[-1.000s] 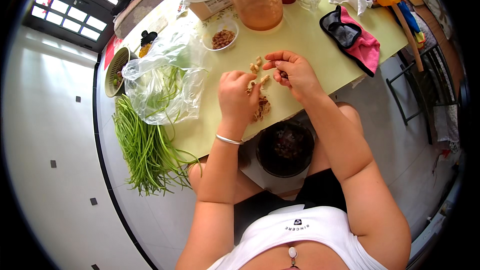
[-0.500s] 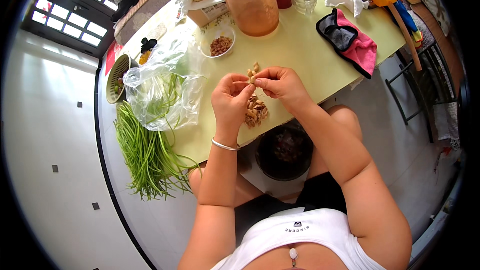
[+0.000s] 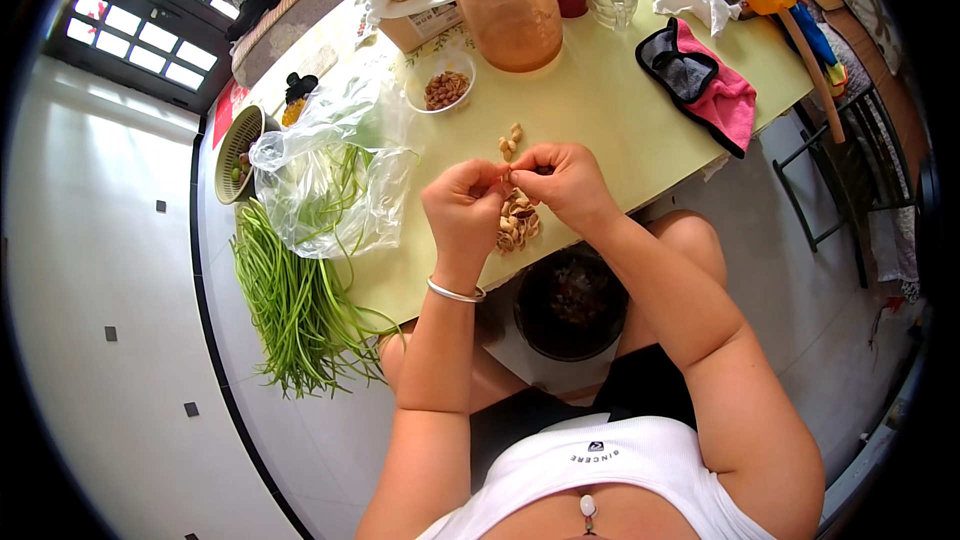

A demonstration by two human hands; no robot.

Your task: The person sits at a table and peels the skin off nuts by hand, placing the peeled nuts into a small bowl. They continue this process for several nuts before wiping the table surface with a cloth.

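Left hand (image 3: 462,208), right hand (image 3: 570,185): fingertips pinched together mid-frame on peanut (image 3: 507,171), mostly hidden, long axis can't tell. Loose peanuts (image 3: 507,148) just above fingertips, shell pile (image 3: 517,226) just below; neither hand clearly nearer.

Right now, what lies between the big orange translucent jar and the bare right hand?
The head view shows a few tan unshelled peanuts close to the right hand; from there to the jar, the yellow tabletop is bare.

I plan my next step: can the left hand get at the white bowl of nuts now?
Likely yes: the bowl lies just beyond the left hand, and the plastic bag seems left of the direct path.
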